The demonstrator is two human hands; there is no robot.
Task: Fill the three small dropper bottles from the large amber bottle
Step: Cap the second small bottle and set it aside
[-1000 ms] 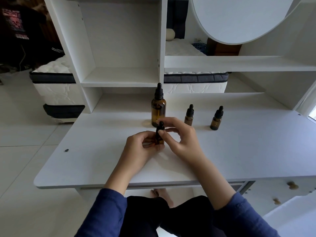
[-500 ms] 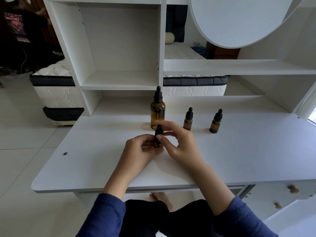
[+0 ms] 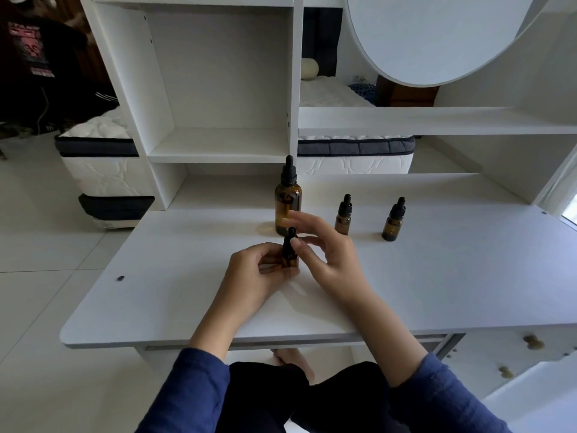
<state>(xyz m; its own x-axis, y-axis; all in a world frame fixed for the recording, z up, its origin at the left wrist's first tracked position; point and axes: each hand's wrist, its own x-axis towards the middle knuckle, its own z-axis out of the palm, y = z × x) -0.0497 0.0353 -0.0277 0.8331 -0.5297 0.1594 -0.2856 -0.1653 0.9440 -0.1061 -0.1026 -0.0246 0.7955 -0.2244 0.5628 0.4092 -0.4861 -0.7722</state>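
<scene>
I see broad bare room on the white counter [image 3: 437, 276] to either side of my hands, and its front edge runs just under my forearms. At the back a shelf unit [image 3: 218, 145] closes off the far side. The large amber bottle [image 3: 288, 207] stands upright directly behind my hands, cap on. Right of it, two small dropper bottles [image 3: 343, 217] [image 3: 394, 220] stand upright, apart from each other. My left hand [image 3: 259, 273] is clamped round the body of the third small dropper bottle [image 3: 289, 251], which is upright, long axis vertical, dropper tip pointing up. My right hand [image 3: 331, 254] is spread, fingers loose, fingertips [image 3: 295, 242] just beside the black cap.
</scene>
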